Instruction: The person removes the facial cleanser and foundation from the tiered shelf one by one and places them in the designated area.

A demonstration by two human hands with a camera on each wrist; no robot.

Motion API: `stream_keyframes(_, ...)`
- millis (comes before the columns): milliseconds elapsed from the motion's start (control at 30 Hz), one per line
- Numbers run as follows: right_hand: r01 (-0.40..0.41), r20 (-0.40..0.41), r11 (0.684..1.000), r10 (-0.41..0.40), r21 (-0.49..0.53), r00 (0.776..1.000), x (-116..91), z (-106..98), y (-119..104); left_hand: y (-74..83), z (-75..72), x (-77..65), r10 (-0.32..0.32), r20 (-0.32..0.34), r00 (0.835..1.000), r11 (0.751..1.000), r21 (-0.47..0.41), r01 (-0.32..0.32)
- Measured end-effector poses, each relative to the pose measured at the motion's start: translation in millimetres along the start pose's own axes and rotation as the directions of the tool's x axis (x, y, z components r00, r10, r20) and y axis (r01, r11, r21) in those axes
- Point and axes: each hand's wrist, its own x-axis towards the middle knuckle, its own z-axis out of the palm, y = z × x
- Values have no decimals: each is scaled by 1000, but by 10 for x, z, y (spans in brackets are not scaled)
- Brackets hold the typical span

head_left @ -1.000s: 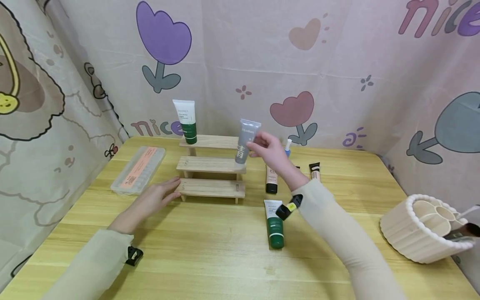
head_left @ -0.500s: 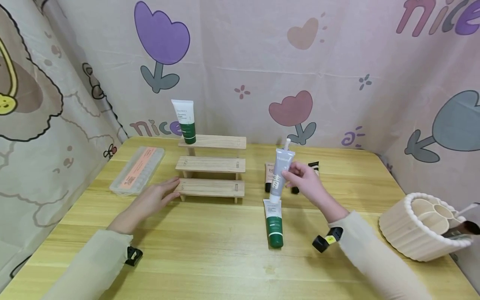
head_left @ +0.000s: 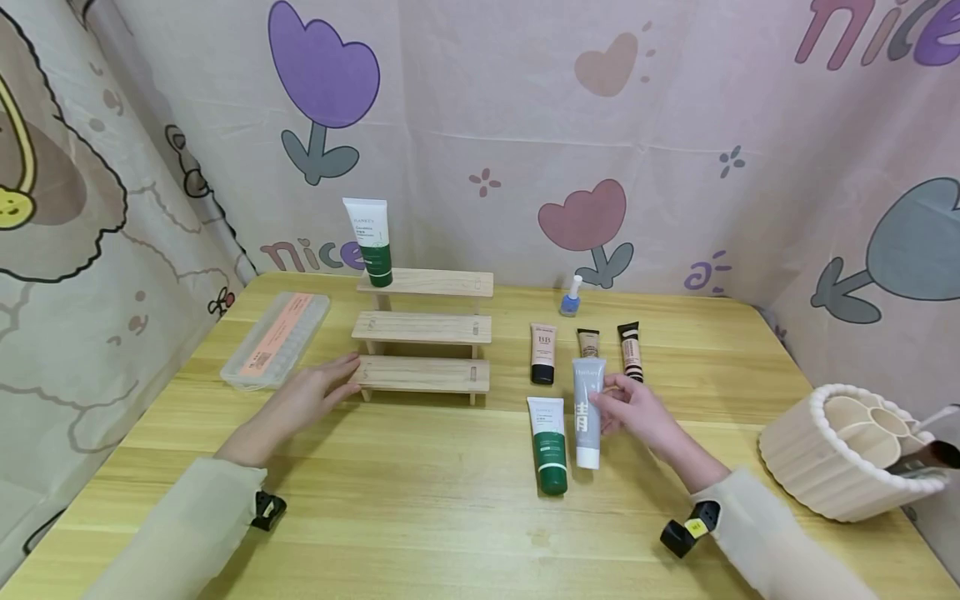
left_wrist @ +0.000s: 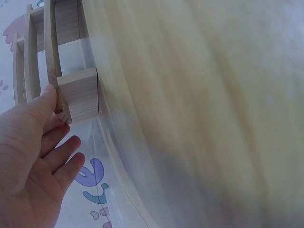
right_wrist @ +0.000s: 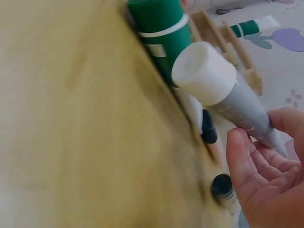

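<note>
My right hand [head_left: 633, 410] pinches a grey squeeze tube [head_left: 587, 417] with a white cap between thumb and fingers; in the right wrist view the tube [right_wrist: 247, 109] tilts, cap toward the camera. Just left of it, a white-and-green tube [head_left: 550, 450] lies on the table. At the left end of a three-step wooden display stand [head_left: 420, 377], my left hand [head_left: 303, 402] grips the lowest step; the left wrist view has its thumb on the step's edge [left_wrist: 53, 61]. Another white-and-green tube [head_left: 372, 242] stands cap-down on the top step.
Behind the grey tube lie a pink BB cream tube [head_left: 543, 354], a small tan tube [head_left: 588, 342] and a black-striped tube [head_left: 631, 350]. A blue nail polish bottle [head_left: 571, 298] stands farther back. A clear case [head_left: 277, 342] lies left, a cream brush holder [head_left: 832, 458] stands right.
My right hand has carried the grey tube from over the stand's middle step rightward and down, beside the lying green tube. My left hand stays at the stand.
</note>
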Motion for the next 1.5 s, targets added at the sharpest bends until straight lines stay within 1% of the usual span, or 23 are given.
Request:
stream_keyframes(167, -39, 48, 999, 38, 16, 998, -53, 11, 119, -1, 2, 5, 3, -1, 1000, 1000, 5, -3)
stream_keyframes(400, -93, 86, 996, 92, 14, 992, -102, 44, 165, 2, -9, 8, -3, 6, 1000, 1000, -6, 4)
stream_keyframes(567, -124, 77, 992, 127, -37, 989, -117, 54, 171, 4, -11, 4, -8, 11, 1000, 1000, -8, 8)
stream_keyframes(767, -150, 71, 982, 158, -113, 985, -89, 20, 195, 7, -10, 0, -13, 11, 1000, 1000, -10, 13)
stream_keyframes(1033, -138, 79, 981, 150, -137, 986, -108, 5, 180, 6, -12, 1, -2, 5, 1000, 1000, -9, 2)
stream_keyframes(1500, -141, 106, 985, 152, -104, 983, -124, -7, 157, -5, -5, 10, 3, 3, 1000, 1000, -3, -3)
